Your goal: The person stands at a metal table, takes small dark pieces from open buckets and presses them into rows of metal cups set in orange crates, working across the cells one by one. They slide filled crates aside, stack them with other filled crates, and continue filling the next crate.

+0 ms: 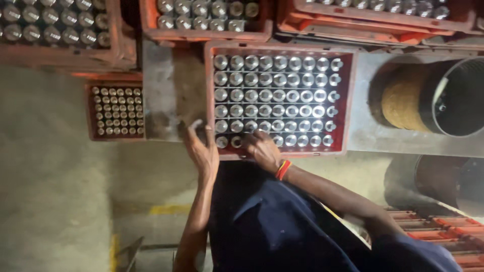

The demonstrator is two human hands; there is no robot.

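Head view, looking down at a red plastic crate [348, 100] that is sitting on a grey metal counter [161, 85]. The crate is rectangular with a thick, scuffed rim and is divided into a grid of cells; nearly every cell is holding an upright bottle, each showing as a round silver cap [279, 95] that is catching the overhead light. The caps toward the crate's right end are glaring more brightly than those at the left.

The left hand [201, 146] is lying against the crate's near left corner, fingers spread over the rim and the counter edge; its grip is loose and is enclosing nothing visible. The right hand [262, 148], wearing a red and yellow wristband [283, 170], is resting on the nearest row of bottles with fingers curled down among the caps; whether its grip is closing round a bottle cannot be told, since the fingers are hiding the cell beneath.

More red crates [212, 20] of capped bottles are standing beyond, and a smaller-looking crate [115, 111] is sitting lower at the left, over a concrete floor [50, 191]. A dark cylindrical drum [443, 95] is lying on its side at the right, and empty red crates [443, 234] are showing at lower right.
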